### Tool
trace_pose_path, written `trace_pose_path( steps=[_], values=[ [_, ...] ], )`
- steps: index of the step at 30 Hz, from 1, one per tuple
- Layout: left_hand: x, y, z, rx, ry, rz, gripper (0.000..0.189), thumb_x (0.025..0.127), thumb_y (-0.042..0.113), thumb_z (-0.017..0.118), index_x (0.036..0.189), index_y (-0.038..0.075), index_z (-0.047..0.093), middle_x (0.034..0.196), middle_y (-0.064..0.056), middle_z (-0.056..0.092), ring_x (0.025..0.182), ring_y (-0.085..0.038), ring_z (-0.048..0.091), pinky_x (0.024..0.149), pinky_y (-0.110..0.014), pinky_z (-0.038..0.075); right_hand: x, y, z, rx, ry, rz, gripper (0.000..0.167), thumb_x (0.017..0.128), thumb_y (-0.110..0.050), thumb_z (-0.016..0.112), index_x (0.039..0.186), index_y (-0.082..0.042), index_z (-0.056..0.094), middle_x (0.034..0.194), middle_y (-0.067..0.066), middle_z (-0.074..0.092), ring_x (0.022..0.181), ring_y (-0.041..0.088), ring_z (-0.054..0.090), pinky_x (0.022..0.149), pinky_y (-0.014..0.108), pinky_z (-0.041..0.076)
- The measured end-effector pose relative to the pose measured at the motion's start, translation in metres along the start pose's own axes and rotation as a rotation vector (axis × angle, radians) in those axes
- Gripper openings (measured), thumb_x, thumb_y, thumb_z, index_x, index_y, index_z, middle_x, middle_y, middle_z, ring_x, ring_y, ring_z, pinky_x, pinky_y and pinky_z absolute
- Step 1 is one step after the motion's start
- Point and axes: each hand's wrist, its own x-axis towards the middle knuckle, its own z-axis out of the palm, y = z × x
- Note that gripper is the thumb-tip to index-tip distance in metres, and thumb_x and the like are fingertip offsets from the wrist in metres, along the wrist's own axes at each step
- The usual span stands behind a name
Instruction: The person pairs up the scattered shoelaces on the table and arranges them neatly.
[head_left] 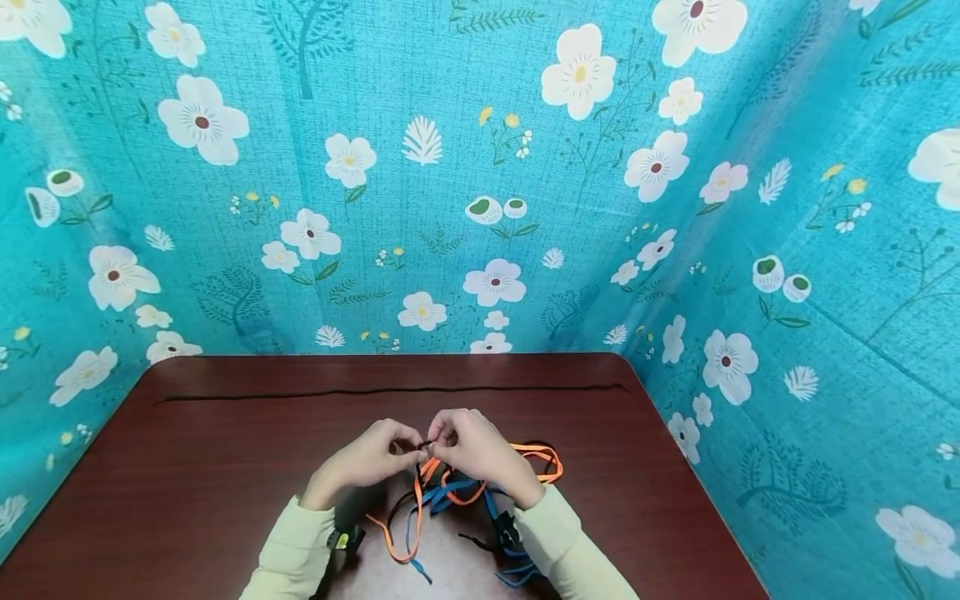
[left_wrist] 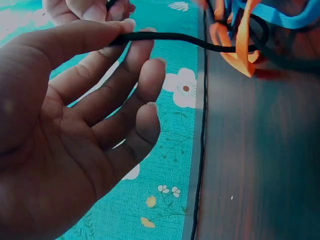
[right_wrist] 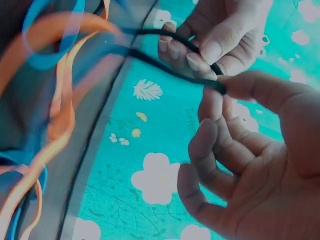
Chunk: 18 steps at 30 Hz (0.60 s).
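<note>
My left hand point(head_left: 367, 457) and right hand point(head_left: 480, 454) meet above the middle of the table. Between its thumb and forefinger, the left hand pinches a black cord point(left_wrist: 170, 36); its other fingers are loosely bent. The right hand pinches the black cord too, where two dark strands come together at its thumb and forefinger in the right wrist view. Below both hands, the cord runs into a tangle of orange lace point(head_left: 417, 512) and blue lace point(head_left: 442, 500). Part of the tangle is hidden behind the right hand and forearm.
Along the far side of the dark red table point(head_left: 225, 467), another black cord point(head_left: 390, 390) lies stretched nearly straight from left to right. A turquoise flowered curtain point(head_left: 420, 208) hangs behind the table and along its right side. Loose lace ends lie near the forearms.
</note>
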Motion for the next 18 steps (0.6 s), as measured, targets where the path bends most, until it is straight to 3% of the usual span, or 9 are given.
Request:
trace_pose_path(
  steps=[6,10,12,18],
  values=[
    [-0.012,0.008,-0.01,-0.082,0.042,-0.034,0.012,0.1,0.016,0.066,0.099,0.009,0.076,0.091,-0.01,0.073,0.076,-0.02,0.064,0.067,-0.027,0.052,-0.009,-0.006,-0.007,0.059,-0.068,-0.011,0.011,0.096,-0.007,0.064,0.103,-0.012,0.071,0.07,-0.002,0.065,0.053,0.006,0.049,0.053,0.02,0.041],
    [-0.019,0.014,-0.015,-0.096,0.054,-0.054,0.013,0.1,0.016,0.066,0.101,0.008,0.077,0.09,-0.009,0.075,0.076,-0.019,0.068,0.067,-0.028,0.055,-0.015,-0.006,-0.01,0.084,-0.112,-0.034,0.012,0.099,-0.009,0.064,0.102,-0.006,0.075,0.061,0.002,0.064,0.047,0.005,0.045,0.051,0.02,0.038],
    [-0.023,0.018,-0.018,-0.103,0.069,-0.061,0.012,0.099,0.015,0.067,0.102,0.008,0.077,0.091,-0.01,0.076,0.079,-0.019,0.072,0.071,-0.033,0.058,-0.017,-0.005,-0.012,0.08,-0.121,-0.044,0.012,0.099,-0.011,0.066,0.102,-0.006,0.076,0.059,-0.002,0.062,0.047,0.005,0.047,0.051,0.019,0.04],
    [-0.038,0.029,-0.03,-0.06,0.154,-0.046,0.011,0.097,0.016,0.07,0.103,0.011,0.077,0.083,-0.002,0.074,0.076,-0.012,0.07,0.072,-0.033,0.059,-0.025,0.0,-0.023,0.102,-0.11,-0.07,0.015,0.101,-0.02,0.065,0.096,-0.016,0.079,0.065,-0.01,0.063,0.055,0.005,0.055,0.053,0.021,0.045]
  ],
)
